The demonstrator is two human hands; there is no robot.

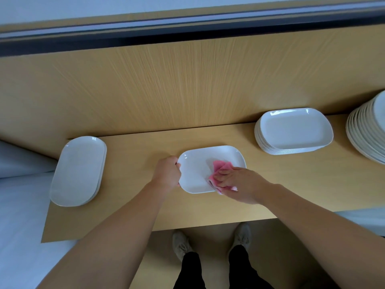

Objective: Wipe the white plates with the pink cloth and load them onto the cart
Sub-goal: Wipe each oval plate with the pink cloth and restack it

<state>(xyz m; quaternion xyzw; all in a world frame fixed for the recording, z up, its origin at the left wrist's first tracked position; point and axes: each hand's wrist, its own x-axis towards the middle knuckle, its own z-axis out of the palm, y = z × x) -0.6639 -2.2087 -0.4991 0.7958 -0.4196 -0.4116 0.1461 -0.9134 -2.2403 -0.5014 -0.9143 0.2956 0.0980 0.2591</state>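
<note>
White plate [195, 174], rim in the grip of the left hand [167, 174], wants the flat-fingered right hand [237, 182] sweeping the pink cloth [221, 166] edge to edge.

dining service area, stacked plates [293, 132], wooden counter [270, 184]

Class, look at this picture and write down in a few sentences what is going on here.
A person stands at a wooden table, wiping a white plate. The left hand grips the plate's left edge while the right hand presses a pink cloth onto its right side. A low stack of plates lies to the left, a taller stack to the right, and a pile of round plates at the far right.
</note>
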